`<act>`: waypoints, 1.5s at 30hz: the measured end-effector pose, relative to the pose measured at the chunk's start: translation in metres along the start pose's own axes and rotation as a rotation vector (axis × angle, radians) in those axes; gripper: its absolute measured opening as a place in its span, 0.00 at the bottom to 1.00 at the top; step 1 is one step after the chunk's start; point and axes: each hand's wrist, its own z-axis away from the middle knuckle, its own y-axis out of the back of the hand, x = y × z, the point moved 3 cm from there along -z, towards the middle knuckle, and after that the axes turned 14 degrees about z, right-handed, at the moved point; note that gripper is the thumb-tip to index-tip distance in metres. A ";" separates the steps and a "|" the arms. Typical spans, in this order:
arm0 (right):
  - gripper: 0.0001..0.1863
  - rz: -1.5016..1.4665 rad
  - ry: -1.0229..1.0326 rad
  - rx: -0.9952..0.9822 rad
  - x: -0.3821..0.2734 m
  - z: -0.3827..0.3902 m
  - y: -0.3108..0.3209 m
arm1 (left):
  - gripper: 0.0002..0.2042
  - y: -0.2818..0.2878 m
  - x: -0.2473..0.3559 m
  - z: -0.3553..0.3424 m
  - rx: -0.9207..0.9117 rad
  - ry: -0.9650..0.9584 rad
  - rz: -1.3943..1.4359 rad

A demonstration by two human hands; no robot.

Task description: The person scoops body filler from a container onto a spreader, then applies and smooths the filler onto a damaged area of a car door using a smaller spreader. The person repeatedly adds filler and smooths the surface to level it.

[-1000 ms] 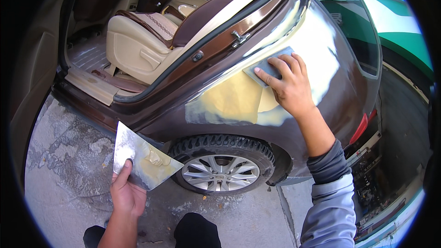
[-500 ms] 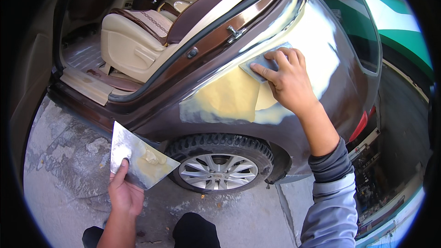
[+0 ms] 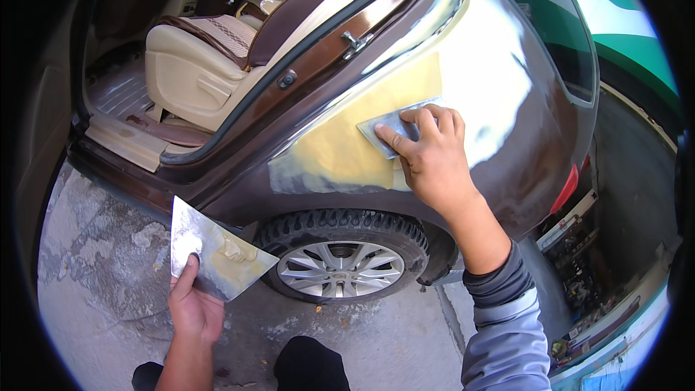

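Note:
My right hand (image 3: 438, 156) grips a flat metal putty spreader (image 3: 397, 130), its blade lying against the car's rear quarter panel. Thumb on one face, my fingers curl over the far edge. Yellow filler (image 3: 340, 141) coats the panel to the left of the blade and above it, bordered by whitish sanded areas and brown paint (image 3: 499, 181). Low on the left, my left hand (image 3: 194, 304) pinches a metal mixing plate (image 3: 217, 250) with the thumb on top. A lump of yellow putty (image 3: 235, 248) rests on that plate, away from the car.
Below the panel stands the rear wheel (image 3: 340, 269) with its knobbly tyre. The open doorway at the left shows a beige seat (image 3: 192, 76) and door sill (image 3: 127, 143). A red tail light (image 3: 565, 190) is at the right. Concrete floor (image 3: 108, 275) lies underneath.
My right hand has drawn the spreader down and slightly left across the panel, and more yellow filler shows above it. The left hand holds its plate nearly still.

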 end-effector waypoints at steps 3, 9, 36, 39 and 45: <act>0.26 -0.025 -0.058 0.005 -0.011 0.011 -0.005 | 0.20 0.000 0.001 0.001 -0.015 0.007 -0.006; 0.26 -0.082 -0.161 -0.009 -0.034 0.033 -0.012 | 0.19 0.000 0.004 0.002 -0.018 -0.003 -0.013; 0.30 -0.108 -0.167 -0.182 -0.067 0.127 -0.019 | 0.20 0.005 0.021 0.018 0.021 -0.054 -0.080; 0.29 -0.093 -0.120 -0.166 -0.037 0.120 0.000 | 0.20 0.005 0.027 0.022 0.012 -0.054 -0.055; 0.31 0.055 0.001 0.139 0.064 0.047 0.026 | 0.19 0.002 0.032 0.023 0.023 -0.046 -0.005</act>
